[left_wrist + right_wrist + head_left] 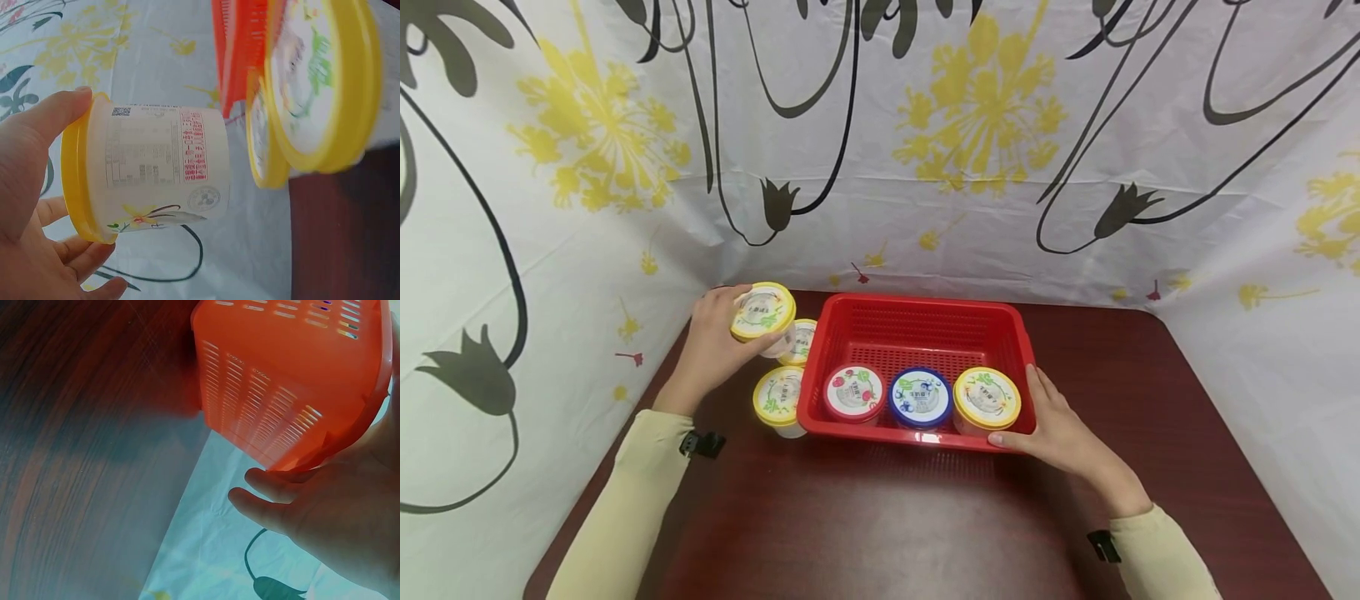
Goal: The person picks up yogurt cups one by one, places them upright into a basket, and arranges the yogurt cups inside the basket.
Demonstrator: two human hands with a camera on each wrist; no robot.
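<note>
My left hand [711, 342] grips a paper tub [763, 311] by its yellow lid, raised at the upper left of the table. In the left wrist view the tub [156, 169] lies sideways, showing printed text and a vanilla flower. Below it, two more yellow-lidded tubs stand left of the red basket [917, 437]: the front one [778, 396] overlaps the basket's edge in this view, and the back one [802, 340] is partly hidden. My right hand [1060, 429] rests at the basket's front right corner, thumb on the rim and fingers extended along the side.
Along the basket's front wall sit a red-lidded tub [854, 392], a blue-lidded tub [921, 397] and a yellow-lidded tub [987, 398]. The dark wooden table [850, 525] meets a flower-patterned cloth [865, 208] at the back and sides.
</note>
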